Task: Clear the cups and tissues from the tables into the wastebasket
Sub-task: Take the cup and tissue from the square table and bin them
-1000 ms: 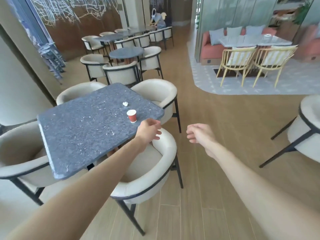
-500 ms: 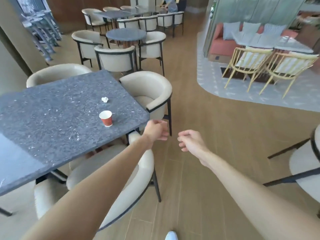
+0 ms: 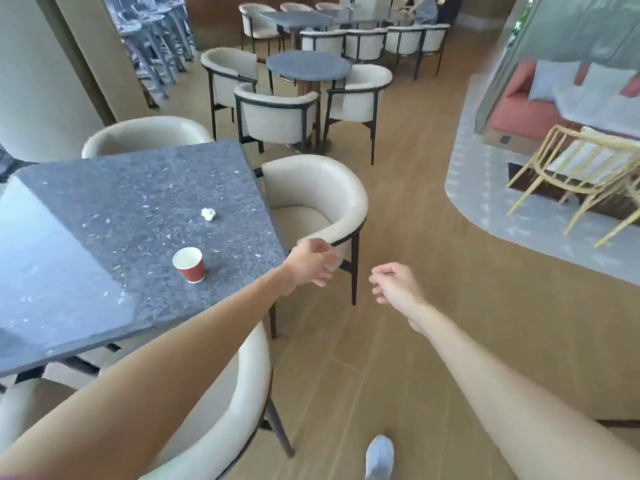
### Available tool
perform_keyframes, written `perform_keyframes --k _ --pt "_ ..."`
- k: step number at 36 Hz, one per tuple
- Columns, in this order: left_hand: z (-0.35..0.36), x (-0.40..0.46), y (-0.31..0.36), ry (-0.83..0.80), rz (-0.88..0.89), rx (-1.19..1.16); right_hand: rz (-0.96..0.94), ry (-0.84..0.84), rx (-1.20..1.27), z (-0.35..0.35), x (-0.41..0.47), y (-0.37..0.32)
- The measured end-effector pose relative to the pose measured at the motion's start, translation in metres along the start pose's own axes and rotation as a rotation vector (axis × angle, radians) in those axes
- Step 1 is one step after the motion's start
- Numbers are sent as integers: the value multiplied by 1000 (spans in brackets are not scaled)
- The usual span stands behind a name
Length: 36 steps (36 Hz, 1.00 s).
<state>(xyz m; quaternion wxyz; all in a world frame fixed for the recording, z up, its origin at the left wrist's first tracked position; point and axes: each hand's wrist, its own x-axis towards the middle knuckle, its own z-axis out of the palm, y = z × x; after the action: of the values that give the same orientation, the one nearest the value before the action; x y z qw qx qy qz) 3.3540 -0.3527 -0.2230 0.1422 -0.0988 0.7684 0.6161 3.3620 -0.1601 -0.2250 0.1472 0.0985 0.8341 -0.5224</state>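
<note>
Closer now than 1 second back: red cup [image 3: 189, 264] upright near table [image 3: 86, 271] right edge, crumpled tissue [image 3: 208, 213] beyond it. Left hand [image 3: 311, 263], right hand [image 3: 394, 287] loosely curled, empty (no wastebasket visible). Within reach; pickup likely next.

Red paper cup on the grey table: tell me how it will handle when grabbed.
The red paper cup looks thin-walled, so it probably crushes under a hard squeeze. It looks empty, so likely light and easily tipped by a nudge. Knocked over, its round, tapered body would probably roll in a curve.
</note>
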Motion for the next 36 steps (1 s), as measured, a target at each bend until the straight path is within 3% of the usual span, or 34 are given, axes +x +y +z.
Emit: perform_keyframes --k 5,10,15,21,26,30,36 --pt "-21 38 6 200 -79 36 -83 -149 -12 13 80 -27" --pt "-50 55 10 352 -169 221 -163 -308 -68 27 140 -69" --pt "-79 49 2 605 -228 106 -213 -447 -85 53 177 -101" --pt "-119 50 -19 850 -296 13 -311 -656 -278 119 212 -116" --pt "-157 69 -43 935 -360 30 -430 -752 -468 170 232 -138" --pt "-198 99 -68 1011 -462 215 -466 -787 -571 210 263 -161" --pt "-233 142 -115 880 -650 453 -545 -842 -765 264 312 -190"
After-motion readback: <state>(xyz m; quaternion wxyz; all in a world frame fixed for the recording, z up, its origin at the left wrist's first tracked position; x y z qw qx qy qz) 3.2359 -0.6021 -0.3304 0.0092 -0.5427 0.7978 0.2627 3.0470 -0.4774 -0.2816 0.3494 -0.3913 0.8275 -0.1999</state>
